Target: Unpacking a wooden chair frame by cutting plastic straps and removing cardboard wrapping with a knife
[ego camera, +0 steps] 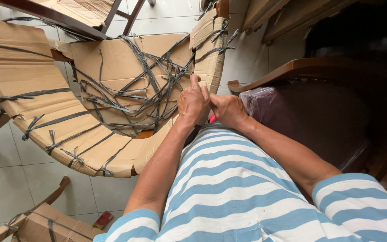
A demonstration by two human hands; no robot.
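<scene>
Corrugated cardboard (113, 71) (criss-crossed with flat grey straps (148, 89)), left hand (192, 102) and right hand (227, 110) clenched on its edge.

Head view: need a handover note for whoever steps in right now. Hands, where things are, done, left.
Left hand: closed on the edge of the cardboard wrap and the grey straps at the curved wooden piece.
Right hand: closed beside the left one, touching it; what it grips is hidden.
Done: cardboard covers the curved frame, straps criss-cross it, several are knotted.
Left: straps in the middle hang loose and tangled.
Nearby: dark wooden chair with plastic film on its seat, at right.
</scene>
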